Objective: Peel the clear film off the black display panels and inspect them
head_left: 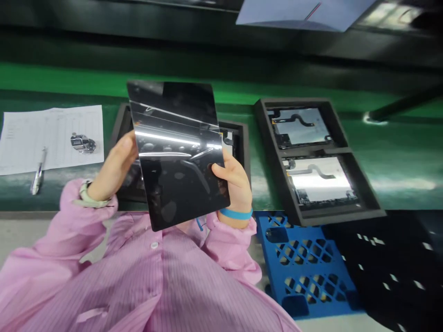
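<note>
Between my two hands is a glossy black tablet screen (176,170), raised above the table and tilted, with bright streaks of light reflected on its face. My left hand (117,161) grips its left edge, the fingers hidden behind the panel. On the right edge, my right hand (235,180) has its thumb on the front face and the other fingers behind. Under the screen lies a dark foam tray (244,143), mostly covered by the panel and my hands; a bit of a part with a flex cable shows inside it.
To the right, a two-compartment foam tray (285,180) holds two screen panels with flex cables. A printed sheet (51,124) with a shiny metal object (83,143) and a pen (38,173) lies at left. A blue plastic crate (308,276) stands below the table edge.
</note>
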Action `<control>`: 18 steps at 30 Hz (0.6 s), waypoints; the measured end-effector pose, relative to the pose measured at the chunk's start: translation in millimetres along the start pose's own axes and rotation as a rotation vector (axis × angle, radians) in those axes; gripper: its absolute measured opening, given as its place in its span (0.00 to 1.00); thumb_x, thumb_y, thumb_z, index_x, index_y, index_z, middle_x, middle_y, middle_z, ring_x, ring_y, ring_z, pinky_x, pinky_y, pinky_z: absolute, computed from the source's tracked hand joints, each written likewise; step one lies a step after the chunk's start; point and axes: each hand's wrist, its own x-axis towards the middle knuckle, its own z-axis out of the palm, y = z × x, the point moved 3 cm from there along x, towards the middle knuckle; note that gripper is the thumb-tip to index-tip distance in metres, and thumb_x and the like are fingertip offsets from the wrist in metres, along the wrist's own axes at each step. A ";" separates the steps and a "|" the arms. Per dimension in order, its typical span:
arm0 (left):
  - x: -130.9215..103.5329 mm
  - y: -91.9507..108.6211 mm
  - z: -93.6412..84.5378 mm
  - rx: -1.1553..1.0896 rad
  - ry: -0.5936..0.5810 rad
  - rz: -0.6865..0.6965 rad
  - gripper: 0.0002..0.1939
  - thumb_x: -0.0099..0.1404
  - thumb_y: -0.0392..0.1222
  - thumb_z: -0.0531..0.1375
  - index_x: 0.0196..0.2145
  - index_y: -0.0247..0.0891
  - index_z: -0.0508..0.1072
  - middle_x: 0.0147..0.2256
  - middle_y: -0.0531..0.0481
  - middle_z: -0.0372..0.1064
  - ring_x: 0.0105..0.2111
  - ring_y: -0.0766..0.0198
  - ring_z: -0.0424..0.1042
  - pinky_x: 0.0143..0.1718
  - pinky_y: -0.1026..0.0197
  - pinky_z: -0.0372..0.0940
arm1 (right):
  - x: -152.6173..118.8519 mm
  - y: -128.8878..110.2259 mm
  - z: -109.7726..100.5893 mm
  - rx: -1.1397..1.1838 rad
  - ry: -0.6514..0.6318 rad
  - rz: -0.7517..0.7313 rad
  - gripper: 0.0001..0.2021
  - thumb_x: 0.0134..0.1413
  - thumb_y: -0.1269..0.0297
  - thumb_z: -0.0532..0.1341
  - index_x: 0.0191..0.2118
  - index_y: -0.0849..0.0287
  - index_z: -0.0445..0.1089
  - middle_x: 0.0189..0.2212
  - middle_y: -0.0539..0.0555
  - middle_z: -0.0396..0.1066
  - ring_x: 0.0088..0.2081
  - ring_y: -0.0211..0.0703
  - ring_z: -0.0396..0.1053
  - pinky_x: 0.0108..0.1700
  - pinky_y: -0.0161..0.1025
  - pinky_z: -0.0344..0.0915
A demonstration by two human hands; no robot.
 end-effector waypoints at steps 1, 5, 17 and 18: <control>-1.8 -7.1 7.9 -0.077 0.001 -0.016 0.16 0.70 0.53 0.61 0.51 0.46 0.78 0.57 0.55 0.75 0.71 0.52 0.56 0.72 0.50 0.56 | 2.5 4.9 2.6 0.005 -0.025 0.030 0.21 0.47 0.58 0.70 0.49 0.52 0.75 0.48 0.53 0.80 0.55 0.52 0.76 0.59 0.53 0.74; -6.2 -29.3 25.8 -0.211 0.026 -0.171 0.20 0.70 0.57 0.57 0.48 0.42 0.78 0.52 0.47 0.78 0.66 0.47 0.64 0.65 0.47 0.66 | 12.7 16.3 1.2 -0.016 -0.018 0.043 0.22 0.45 0.52 0.73 0.46 0.52 0.75 0.47 0.53 0.80 0.56 0.52 0.75 0.59 0.53 0.73; -2.1 -43.9 38.4 -0.305 0.221 -0.378 0.02 0.65 0.35 0.60 0.37 0.39 0.72 0.45 0.48 0.79 0.57 0.51 0.75 0.61 0.49 0.70 | -31.7 0.9 43.1 -1.202 0.002 -0.645 0.27 0.58 0.49 0.66 0.58 0.57 0.68 0.57 0.64 0.70 0.61 0.58 0.65 0.64 0.61 0.65; -3.1 -43.0 39.3 -0.281 0.286 -0.364 0.03 0.65 0.35 0.61 0.38 0.39 0.72 0.46 0.49 0.79 0.59 0.52 0.73 0.63 0.50 0.68 | -39.3 5.4 57.8 -1.249 -0.123 -0.685 0.25 0.59 0.49 0.66 0.56 0.58 0.68 0.56 0.64 0.71 0.60 0.59 0.66 0.63 0.59 0.67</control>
